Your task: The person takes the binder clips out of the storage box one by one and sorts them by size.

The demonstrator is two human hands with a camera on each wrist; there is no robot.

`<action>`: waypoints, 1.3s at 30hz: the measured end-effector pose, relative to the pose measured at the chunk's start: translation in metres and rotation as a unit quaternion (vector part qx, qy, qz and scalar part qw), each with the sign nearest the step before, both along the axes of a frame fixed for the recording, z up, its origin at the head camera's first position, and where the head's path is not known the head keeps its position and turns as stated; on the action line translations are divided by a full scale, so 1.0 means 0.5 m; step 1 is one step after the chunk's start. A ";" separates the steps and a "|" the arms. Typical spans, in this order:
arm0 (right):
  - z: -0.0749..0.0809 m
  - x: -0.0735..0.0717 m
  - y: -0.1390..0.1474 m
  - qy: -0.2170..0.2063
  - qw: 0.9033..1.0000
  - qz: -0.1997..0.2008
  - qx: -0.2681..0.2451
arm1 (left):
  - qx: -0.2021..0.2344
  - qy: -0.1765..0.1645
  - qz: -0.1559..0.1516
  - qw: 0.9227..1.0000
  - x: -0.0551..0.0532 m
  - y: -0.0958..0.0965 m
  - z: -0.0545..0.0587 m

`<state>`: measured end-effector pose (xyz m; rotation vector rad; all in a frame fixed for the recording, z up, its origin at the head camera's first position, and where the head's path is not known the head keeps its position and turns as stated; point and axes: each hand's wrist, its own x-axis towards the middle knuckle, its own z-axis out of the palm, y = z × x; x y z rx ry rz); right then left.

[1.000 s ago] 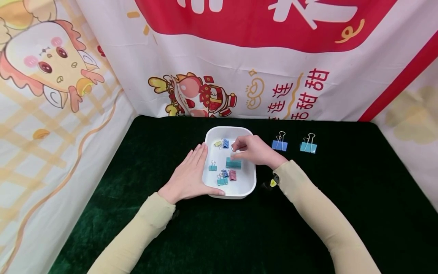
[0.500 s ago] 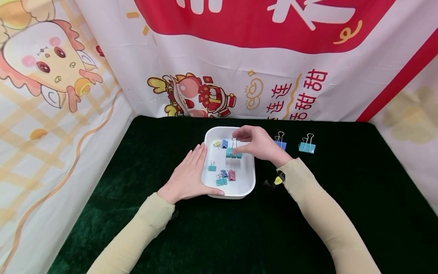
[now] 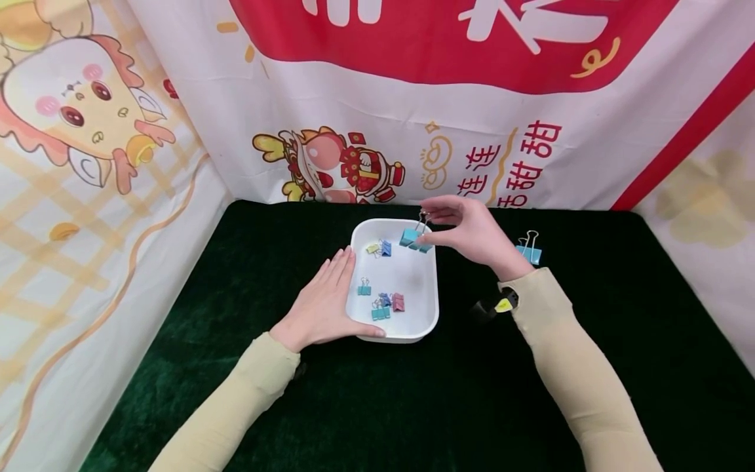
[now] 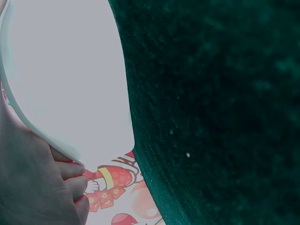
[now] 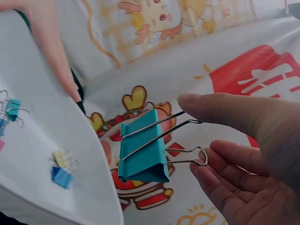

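My right hand (image 3: 472,231) pinches a large teal binder clip (image 3: 414,240) by its wire handles, over the far right corner of a white tray (image 3: 409,272). The right wrist view shows the thumb on one handle of the binder clip (image 5: 143,150) and fingertips at the other. My left hand (image 3: 321,307) lies along the tray's left side, fingers straight, thumb across the near rim. Inside the tray are small binder clips: yellow (image 3: 373,248) and blue (image 3: 386,248) at the back; teal (image 3: 364,290), pink (image 3: 398,302) and others nearer.
On the dark green cloth (image 3: 507,393) right of the tray stands another teal binder clip (image 3: 529,254), partly behind my right arm. A printed white and red curtain (image 3: 354,92) hangs behind the table; another printed sheet (image 3: 106,229) hangs at the left.
My right hand has lifted the large teal binder clip from the tray and carried it up and right. It now hides the blue clip on the cloth. My left hand stays on the tray.
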<state>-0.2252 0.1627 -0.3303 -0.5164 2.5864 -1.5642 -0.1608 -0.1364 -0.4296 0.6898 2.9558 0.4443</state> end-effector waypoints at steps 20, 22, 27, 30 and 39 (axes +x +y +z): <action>0.051 0.027 0.211 -0.029 0.990 -0.140 -0.020 | -0.007 0.007 -0.004 1.000 0.001 0.003 0.006; 0.051 0.030 0.234 -0.040 0.987 -0.151 -0.021 | -0.006 0.005 -0.004 1.000 0.001 0.003 0.007; 0.047 0.033 0.288 -0.053 0.984 -0.166 -0.022 | -0.004 0.007 -0.003 1.000 0.001 0.002 0.005; 0.043 0.035 0.321 -0.059 0.982 -0.176 -0.025 | -0.003 0.008 -0.003 1.000 0.001 0.002 0.002; 0.014 0.029 0.429 -0.082 0.975 -0.201 -0.038 | -0.003 0.007 -0.002 1.000 0.001 0.001 0.001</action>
